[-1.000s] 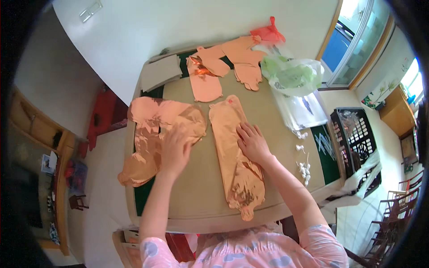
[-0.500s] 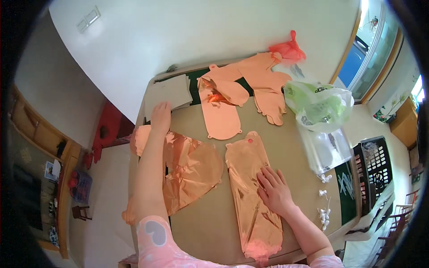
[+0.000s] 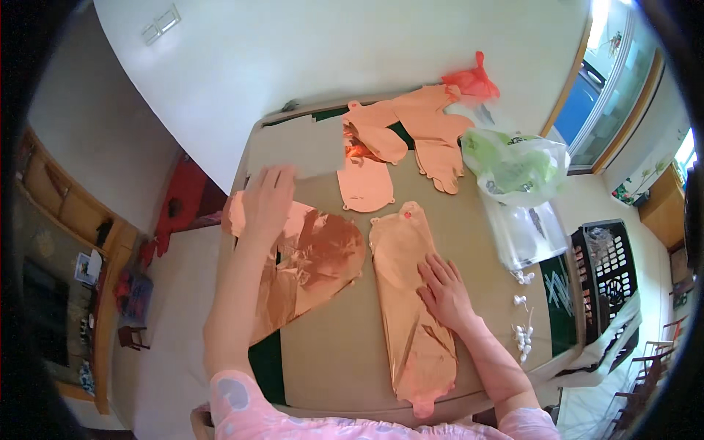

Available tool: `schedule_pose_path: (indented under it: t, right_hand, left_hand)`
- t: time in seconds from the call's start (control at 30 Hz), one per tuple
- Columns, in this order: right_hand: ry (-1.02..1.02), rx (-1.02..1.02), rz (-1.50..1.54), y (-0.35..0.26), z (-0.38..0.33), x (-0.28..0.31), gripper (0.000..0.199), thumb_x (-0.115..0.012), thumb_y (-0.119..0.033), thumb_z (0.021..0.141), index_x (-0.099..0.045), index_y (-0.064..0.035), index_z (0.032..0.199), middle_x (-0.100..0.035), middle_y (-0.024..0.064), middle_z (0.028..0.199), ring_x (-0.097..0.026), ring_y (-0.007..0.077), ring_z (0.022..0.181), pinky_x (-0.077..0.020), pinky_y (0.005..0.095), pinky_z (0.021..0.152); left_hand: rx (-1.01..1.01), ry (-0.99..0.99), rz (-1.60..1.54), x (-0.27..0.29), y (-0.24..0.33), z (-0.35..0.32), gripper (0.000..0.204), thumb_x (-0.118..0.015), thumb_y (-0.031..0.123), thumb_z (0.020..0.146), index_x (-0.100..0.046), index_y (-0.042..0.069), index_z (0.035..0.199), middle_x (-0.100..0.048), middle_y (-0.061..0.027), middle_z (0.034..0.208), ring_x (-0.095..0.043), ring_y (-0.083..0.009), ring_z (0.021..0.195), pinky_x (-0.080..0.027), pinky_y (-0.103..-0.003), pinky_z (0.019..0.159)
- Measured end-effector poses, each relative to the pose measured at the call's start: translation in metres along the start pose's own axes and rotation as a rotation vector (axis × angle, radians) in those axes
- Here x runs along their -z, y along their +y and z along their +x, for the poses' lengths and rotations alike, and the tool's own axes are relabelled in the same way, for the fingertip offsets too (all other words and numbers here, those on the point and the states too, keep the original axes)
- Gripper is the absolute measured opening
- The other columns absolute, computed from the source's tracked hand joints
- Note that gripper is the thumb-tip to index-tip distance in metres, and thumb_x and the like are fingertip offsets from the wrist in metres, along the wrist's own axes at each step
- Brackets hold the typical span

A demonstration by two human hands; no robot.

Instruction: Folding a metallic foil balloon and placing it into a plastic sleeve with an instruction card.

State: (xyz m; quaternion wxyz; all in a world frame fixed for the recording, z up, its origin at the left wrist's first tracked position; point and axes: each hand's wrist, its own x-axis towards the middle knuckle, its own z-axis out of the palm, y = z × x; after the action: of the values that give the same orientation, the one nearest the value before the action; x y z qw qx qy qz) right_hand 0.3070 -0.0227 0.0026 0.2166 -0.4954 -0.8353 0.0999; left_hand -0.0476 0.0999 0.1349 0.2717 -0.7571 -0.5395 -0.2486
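My left hand is at the near edge of a pale grey cardboard sheet at the table's far left, its fingers closed on that edge and slightly blurred. Under my left forearm lies a flat, creased rose-gold foil balloon. My right hand lies flat with fingers a little apart, resting on the right side of a long uninflated foil balloon. Beyond it, more flat foil balloons lie at the back: a rounded one and a branching one.
A green-and-white plastic bag and a clear plastic packet lie on the right of the brown-covered table. Small white pieces sit nearby. A red bag is at the back; a black crate stands beside the right edge.
The cardboard sheet has shifted right, now overlapping the rounded balloon's left side, with my left hand moving along. My right hand stays on the long balloon; the view has shifted slightly.
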Motion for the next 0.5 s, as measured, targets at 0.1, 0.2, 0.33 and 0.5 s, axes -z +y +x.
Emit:
schedule_pose_path:
  t: [0.1, 0.2, 0.33, 0.5]
  right_hand:
    - [0.130, -0.001, 0.097, 0.000, 0.000, 0.005, 0.047, -0.057, -0.018, 0.091, -0.049, -0.0038, 0.135, -0.043, 0.0208, 0.142, -0.038, 0.0370, 0.135, -0.0319, 0.0494, 0.110]
    - [0.377, 0.029, 0.123, 0.001, 0.003, 0.011, 0.045, -0.058, -0.017, 0.093, -0.050, -0.0046, 0.135, -0.054, 0.0208, 0.132, -0.053, 0.0339, 0.121, -0.0444, 0.0424, 0.099]
    - [0.111, -0.531, 1.429, -0.031, 0.000, 0.052, 0.055, -0.060, -0.011, 0.094, -0.037, -0.0085, 0.144, -0.068, 0.0090, 0.100, -0.064, 0.0131, 0.088, -0.0516, 0.0300, 0.078]
    - [-0.071, -0.514, 0.943, -0.013, -0.032, 0.045, 0.068, -0.057, 0.000, 0.091, -0.025, -0.0151, 0.149, -0.067, 0.0083, 0.091, -0.064, 0.0131, 0.084, -0.0522, 0.0289, 0.072]
  left_hand:
    - [-0.200, 0.137, -0.076, 0.049, 0.044, -0.038, 0.028, -0.064, 0.010, 0.080, -0.062, 0.007, 0.108, -0.061, -0.0044, 0.110, -0.061, -0.0237, 0.096, -0.053, -0.037, 0.073]
    - [-0.292, 0.068, -0.191, 0.079, 0.105, -0.087, 0.033, -0.063, 0.012, 0.080, -0.062, 0.007, 0.113, -0.061, -0.0053, 0.117, -0.061, -0.0223, 0.103, -0.053, -0.035, 0.080]
    - [-0.329, -0.143, -0.253, 0.101, 0.169, -0.159, 0.032, -0.064, 0.016, 0.082, -0.062, 0.007, 0.112, -0.061, -0.0073, 0.115, -0.060, -0.0232, 0.107, -0.052, -0.036, 0.085]
    - [-0.167, -0.188, -0.678, 0.113, 0.204, -0.159, 0.031, -0.061, 0.026, 0.091, -0.062, 0.005, 0.114, -0.061, -0.0103, 0.121, -0.059, -0.0262, 0.112, -0.052, -0.039, 0.089]
